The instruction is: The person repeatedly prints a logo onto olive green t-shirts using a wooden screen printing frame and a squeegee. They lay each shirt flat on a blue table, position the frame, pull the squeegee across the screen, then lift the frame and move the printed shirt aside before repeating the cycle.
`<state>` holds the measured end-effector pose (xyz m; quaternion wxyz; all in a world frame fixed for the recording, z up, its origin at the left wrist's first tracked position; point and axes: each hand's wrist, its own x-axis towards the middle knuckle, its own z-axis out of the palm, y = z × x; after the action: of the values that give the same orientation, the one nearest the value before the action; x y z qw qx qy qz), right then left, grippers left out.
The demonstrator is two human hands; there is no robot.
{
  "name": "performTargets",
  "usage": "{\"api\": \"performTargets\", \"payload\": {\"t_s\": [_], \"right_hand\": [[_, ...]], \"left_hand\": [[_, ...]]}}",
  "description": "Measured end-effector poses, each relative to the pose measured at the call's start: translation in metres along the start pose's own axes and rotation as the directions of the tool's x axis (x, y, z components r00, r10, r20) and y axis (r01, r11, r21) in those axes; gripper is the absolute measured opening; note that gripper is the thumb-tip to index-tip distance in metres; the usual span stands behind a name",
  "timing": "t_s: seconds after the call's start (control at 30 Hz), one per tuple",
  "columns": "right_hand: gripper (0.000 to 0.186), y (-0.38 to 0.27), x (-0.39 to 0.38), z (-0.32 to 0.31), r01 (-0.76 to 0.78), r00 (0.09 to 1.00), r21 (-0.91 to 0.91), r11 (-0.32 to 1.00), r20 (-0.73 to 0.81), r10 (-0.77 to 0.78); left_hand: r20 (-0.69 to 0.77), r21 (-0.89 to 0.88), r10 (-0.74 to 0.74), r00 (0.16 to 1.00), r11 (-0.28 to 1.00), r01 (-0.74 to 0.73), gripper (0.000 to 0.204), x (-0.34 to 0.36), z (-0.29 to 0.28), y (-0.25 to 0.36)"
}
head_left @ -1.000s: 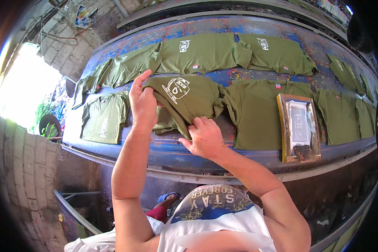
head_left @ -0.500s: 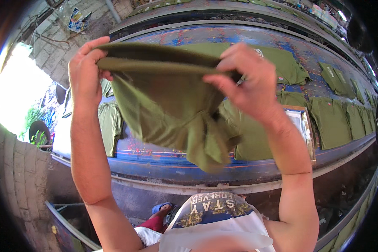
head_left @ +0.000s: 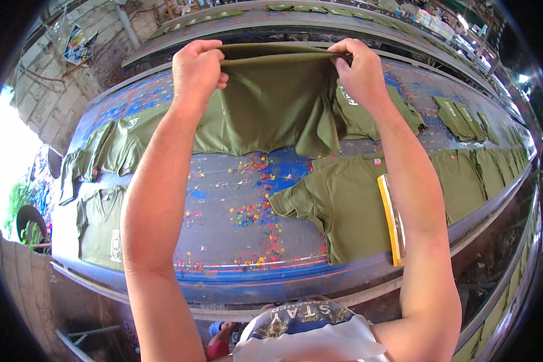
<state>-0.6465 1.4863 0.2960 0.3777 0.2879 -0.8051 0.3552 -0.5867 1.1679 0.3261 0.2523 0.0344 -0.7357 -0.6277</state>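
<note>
While the olive T-shirt (head_left: 271,102) hung raised above the paint-spattered printing table (head_left: 235,241), left hand (head_left: 197,69) and right hand (head_left: 361,72) each pinched its top edge. Even tension across that edge seemed advisable, avoiding creases.

Bright daylight, blown-out glare at the left edge; sharp centre, heavy fisheye bending and dark vignette around the rim.

Both forearms reach up and forward, well apart. The left hand (head_left: 196,72) and right hand (head_left: 361,71) are level, fingers curled in pinching grips.
</note>
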Motion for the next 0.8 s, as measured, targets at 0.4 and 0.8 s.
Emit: {"api": "performTargets", "payload": {"t_s": [0.4,0.8], "right_hand": [[0.017,0.117,-0.148,0.083,-0.222,0.956,-0.139,0.965,0.162,0.243],[0.016,0.065,-0.204,0.041,-0.118,0.827,-0.257,0.959,0.509,0.238]], "left_hand": [[-0.047,0.327,-0.059,0.997,0.942,0.071,0.058,-0.075,0.083,-0.257],[0.119,0.637,-0.24,0.963,0.763,0.111,0.082,-0.173,0.042,-0.249]]}}
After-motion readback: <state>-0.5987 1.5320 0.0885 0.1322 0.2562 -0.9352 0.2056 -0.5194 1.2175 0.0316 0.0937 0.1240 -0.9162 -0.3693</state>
